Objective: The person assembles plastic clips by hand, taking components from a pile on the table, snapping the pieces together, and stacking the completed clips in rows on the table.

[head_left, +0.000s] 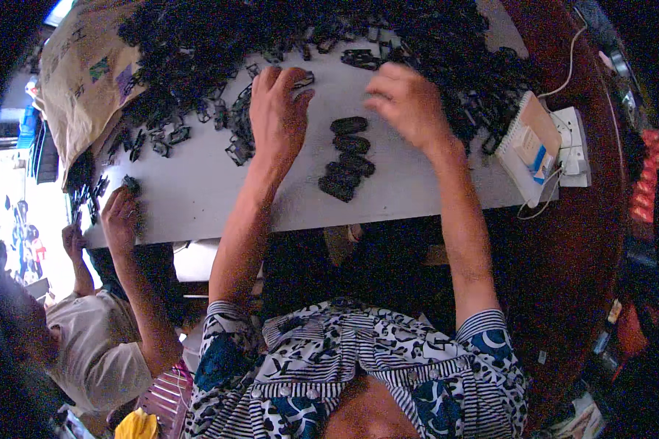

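My left hand (pixel 278 110) is raised over the white table, its fingers curled with a small black plastic piece (pixel 304 80) between thumb and fingers. My right hand (pixel 408 110) hangs to the right of it, fingers bent inward; motion smears the fingertips, and whether they hold anything does not show. Between and below my hands, several black oval pieces (pixel 349 125) lie in a short column, the nearest ones overlapping. Just beyond my right fingertips rests a dark clump of similar pieces (pixel 361 58).
A big heap of black pieces (pixel 198 44) covers the table's far side. At right lie a spiral notebook (pixel 523 150) and a white power strip (pixel 575 146) with cables. A printed sack (pixel 84 80) stands far left. A co-worker's hand (pixel 121 216) handles a dark piece at the left edge.
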A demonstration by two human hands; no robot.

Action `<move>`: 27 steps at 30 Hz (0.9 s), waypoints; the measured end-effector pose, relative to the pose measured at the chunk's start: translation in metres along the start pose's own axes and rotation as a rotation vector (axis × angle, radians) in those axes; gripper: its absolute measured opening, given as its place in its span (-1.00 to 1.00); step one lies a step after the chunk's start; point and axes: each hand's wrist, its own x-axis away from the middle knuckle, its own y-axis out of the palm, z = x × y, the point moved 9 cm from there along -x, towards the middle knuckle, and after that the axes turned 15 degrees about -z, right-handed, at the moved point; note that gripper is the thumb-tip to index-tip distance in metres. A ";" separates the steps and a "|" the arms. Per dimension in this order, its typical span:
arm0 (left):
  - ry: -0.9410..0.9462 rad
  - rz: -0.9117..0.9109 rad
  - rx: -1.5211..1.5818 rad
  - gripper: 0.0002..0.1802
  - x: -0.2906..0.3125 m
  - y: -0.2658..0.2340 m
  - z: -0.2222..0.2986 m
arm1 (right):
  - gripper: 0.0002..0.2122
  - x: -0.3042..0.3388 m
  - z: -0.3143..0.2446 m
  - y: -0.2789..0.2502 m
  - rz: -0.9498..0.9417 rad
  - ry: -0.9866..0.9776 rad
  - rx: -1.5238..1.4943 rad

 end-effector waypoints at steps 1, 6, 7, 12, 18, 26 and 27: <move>-0.021 -0.016 -0.116 -0.71 -0.006 0.003 0.004 | -0.84 0.005 0.011 -0.016 0.102 0.107 0.106; 0.021 -0.132 -0.356 -0.78 -0.020 0.029 0.003 | -0.92 -0.001 0.029 -0.019 0.141 0.280 0.363; 0.061 -0.132 -0.342 -0.79 -0.017 0.026 0.006 | -0.92 -0.005 0.024 -0.016 0.166 0.242 0.401; 0.038 -0.161 -0.363 -0.80 -0.017 0.028 0.010 | -0.91 -0.010 0.021 -0.014 0.160 0.189 0.403; 0.079 -0.187 -0.258 -0.83 -0.016 0.037 0.008 | -0.85 -0.009 0.027 -0.015 0.146 0.180 0.330; 0.131 -0.321 0.200 -0.68 -0.012 0.046 0.015 | -0.73 -0.020 0.029 -0.003 0.127 0.162 -0.269; 0.114 -0.294 0.185 -0.66 -0.010 0.041 0.012 | -0.73 -0.021 0.036 0.007 0.054 0.233 -0.291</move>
